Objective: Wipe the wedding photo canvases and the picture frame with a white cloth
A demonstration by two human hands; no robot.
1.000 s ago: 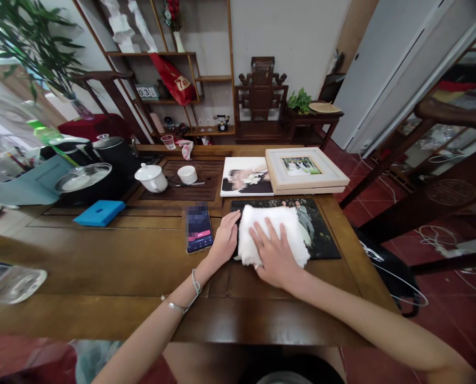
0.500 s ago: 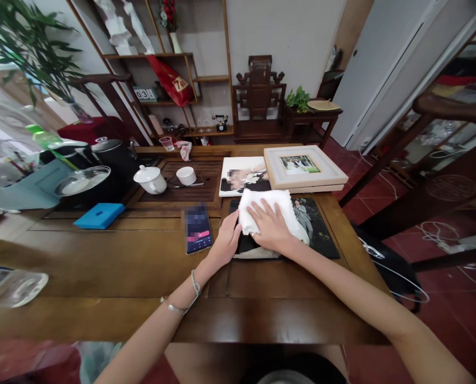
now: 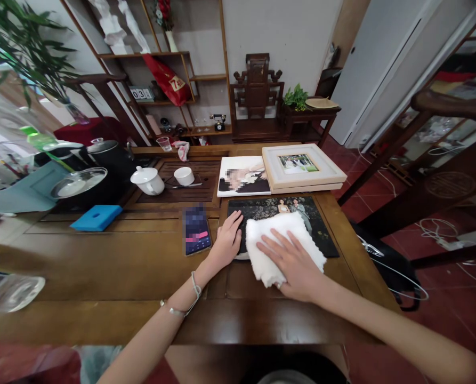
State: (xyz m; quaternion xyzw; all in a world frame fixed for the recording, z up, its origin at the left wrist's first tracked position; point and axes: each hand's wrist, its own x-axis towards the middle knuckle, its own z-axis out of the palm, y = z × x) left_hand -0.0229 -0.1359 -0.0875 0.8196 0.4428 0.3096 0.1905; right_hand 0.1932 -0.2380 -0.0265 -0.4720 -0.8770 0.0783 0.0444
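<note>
A dark photo print (image 3: 321, 229) lies flat on the wooden table (image 3: 121, 266) in front of me. My right hand (image 3: 296, 264) rests palm down, fingers spread, on a folded white towel (image 3: 275, 240) that covers the print's near left part and hangs over its front edge. My left hand (image 3: 225, 242) lies flat with fingers stretched on the print's left edge, beside a phone (image 3: 196, 230) with a lit screen.
Behind the print lie another photo (image 3: 243, 176) and a white framed picture (image 3: 301, 166). A tea tray holds a white teapot (image 3: 147, 180) and a cup (image 3: 184, 175). A blue box (image 3: 96, 217), pots and a plastic container (image 3: 9, 290) stand at left. Cables lie on the red floor at right.
My right hand slid the towel up the print toward the far edge, then back down toward me and slightly right. My left hand stayed on the print's left edge.
</note>
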